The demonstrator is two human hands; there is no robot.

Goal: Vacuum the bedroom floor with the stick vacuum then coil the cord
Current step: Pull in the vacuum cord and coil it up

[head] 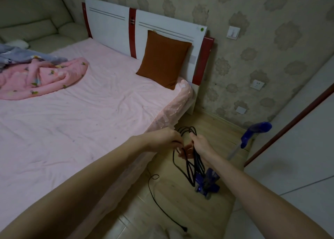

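Your right hand grips a bundle of black cord loops, fingers curled round the gathered strands above the floor beside the bed. Your left hand pinches a strand at the same bundle. The free tail runs down across the floor to the plug (near the bottom edge). The purple stick vacuum stands just behind the loops, handle leaning toward the wall.
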